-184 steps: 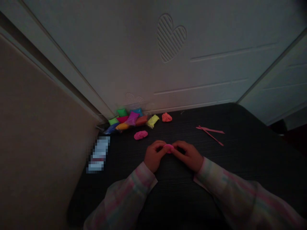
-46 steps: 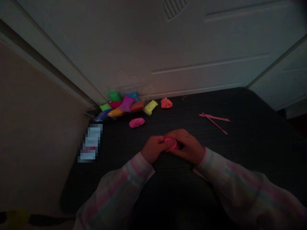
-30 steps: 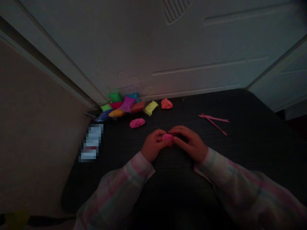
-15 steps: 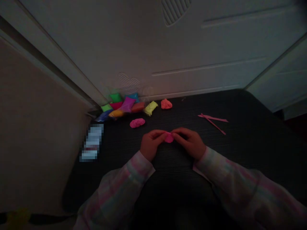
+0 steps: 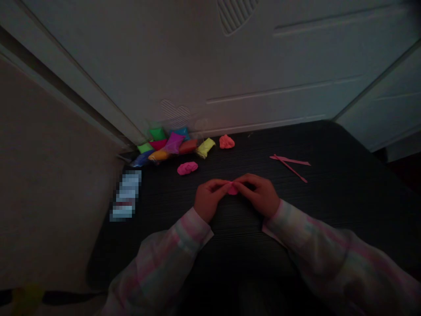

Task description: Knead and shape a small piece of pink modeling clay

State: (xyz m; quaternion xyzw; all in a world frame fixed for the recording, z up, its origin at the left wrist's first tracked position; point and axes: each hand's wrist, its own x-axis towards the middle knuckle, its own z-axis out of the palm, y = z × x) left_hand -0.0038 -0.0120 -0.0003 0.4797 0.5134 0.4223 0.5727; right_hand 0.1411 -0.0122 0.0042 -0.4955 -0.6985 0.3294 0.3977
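Note:
A small flattened piece of pink modelling clay (image 5: 233,189) is pinched between my two hands above the dark table. My left hand (image 5: 210,197) grips its left edge with thumb and index finger. On its right side, the fingertips of my right hand (image 5: 259,193) press it and hide part of its upper edge. Beyond my left hand lies a larger lump of pink modelling clay (image 5: 187,168). An orange clay lump (image 5: 226,141) sits farther back, beside a yellow packet (image 5: 206,148).
Several coloured clay packets (image 5: 174,143) are piled in clear wrapping at the back left. Two pink modelling tools (image 5: 291,169) lie crossed at the right. A blurred-out pale object (image 5: 126,195) rests at the table's left edge. A white panelled door (image 5: 263,66) stands behind the table (image 5: 345,197).
My fingertips have closed in on the pink clay, so less of it shows. The whole view has shifted slightly; the other things lie as before.

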